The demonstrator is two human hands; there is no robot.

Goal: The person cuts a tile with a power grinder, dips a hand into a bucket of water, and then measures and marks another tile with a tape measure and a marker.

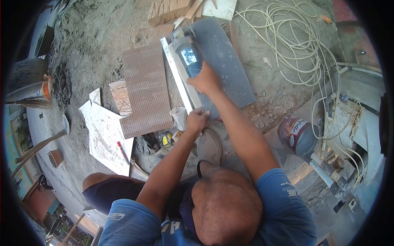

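Note:
A dark power tool with a metal head (188, 51) lies over a grey tile (230, 65). My right hand (207, 80) is wrapped round the rear of its body. Along the tool's left side runs a long, bright metal strip (176, 76), beside a paler bar. The fingers of my left hand (198, 119) are pressed together at the near end of the strip and bar, by the tile's lower corner. A white plastic cup (178, 117) stands just left of that hand.
Brown textured tiles (145, 82) and white tile pieces (107, 137) with a red marker (122, 152) lie left. Coiled cable (287, 37) spreads at upper right. A paint bucket (297, 133) stands right. A yellow-and-black tape measure (166, 140) sits near my left forearm.

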